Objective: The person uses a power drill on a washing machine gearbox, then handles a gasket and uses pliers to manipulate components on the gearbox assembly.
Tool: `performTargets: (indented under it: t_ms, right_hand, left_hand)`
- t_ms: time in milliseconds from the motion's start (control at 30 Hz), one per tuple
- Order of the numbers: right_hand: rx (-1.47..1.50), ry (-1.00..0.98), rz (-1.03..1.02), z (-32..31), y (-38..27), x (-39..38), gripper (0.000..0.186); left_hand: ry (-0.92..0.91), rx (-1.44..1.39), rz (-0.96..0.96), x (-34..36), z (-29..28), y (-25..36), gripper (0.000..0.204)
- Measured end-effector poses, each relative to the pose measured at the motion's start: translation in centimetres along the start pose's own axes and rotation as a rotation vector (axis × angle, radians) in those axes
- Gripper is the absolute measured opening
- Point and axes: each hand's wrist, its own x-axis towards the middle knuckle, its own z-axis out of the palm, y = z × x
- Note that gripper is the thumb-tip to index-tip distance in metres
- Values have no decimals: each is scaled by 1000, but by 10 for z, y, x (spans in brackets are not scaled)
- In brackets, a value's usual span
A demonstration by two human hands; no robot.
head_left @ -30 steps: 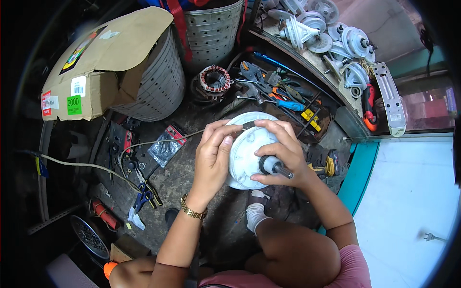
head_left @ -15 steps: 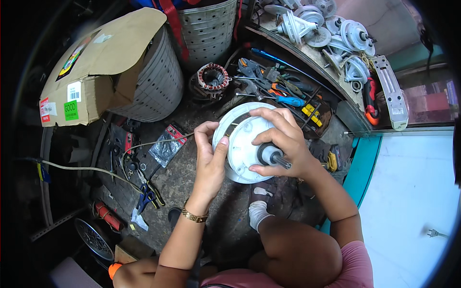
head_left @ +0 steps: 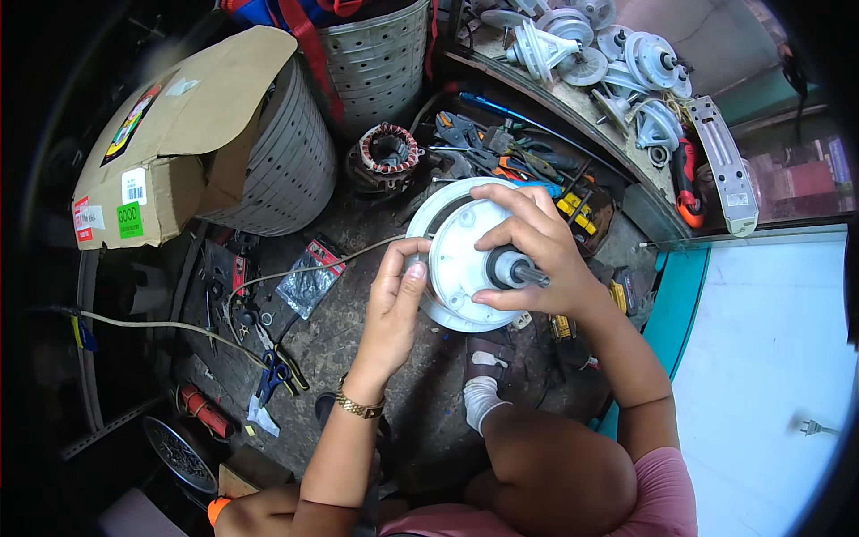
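Head view | left hand (head_left: 394, 309) grips disc (head_left: 461, 268) rim | right hand (head_left: 537, 246) clasps shaft (head_left: 519, 268) | best: steady rim, keep shaft square.

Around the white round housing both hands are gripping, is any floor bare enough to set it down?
The clearest bare patch is the dark floor bordered by the plastic bag, the scissors and the left hand. Behind the white housing held by the right hand it is crowded: the motor stator and the pile of hand tools.
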Motion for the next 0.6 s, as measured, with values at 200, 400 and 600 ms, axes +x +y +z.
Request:
performTargets:
  t_ms: [200, 400, 600]
  right_hand:
    - [29, -117, -91, -5, 13, 1, 59]
    - [38, -161, -154, -7, 19, 6, 65]
    - [2, 14, -75, 8, 5, 6, 65]
  left_hand:
    - [-43, 85, 117, 1, 1, 5, 23]
    - [26, 168, 195, 2, 3, 6, 19]
    - [186, 252, 291, 1, 16, 8, 21]
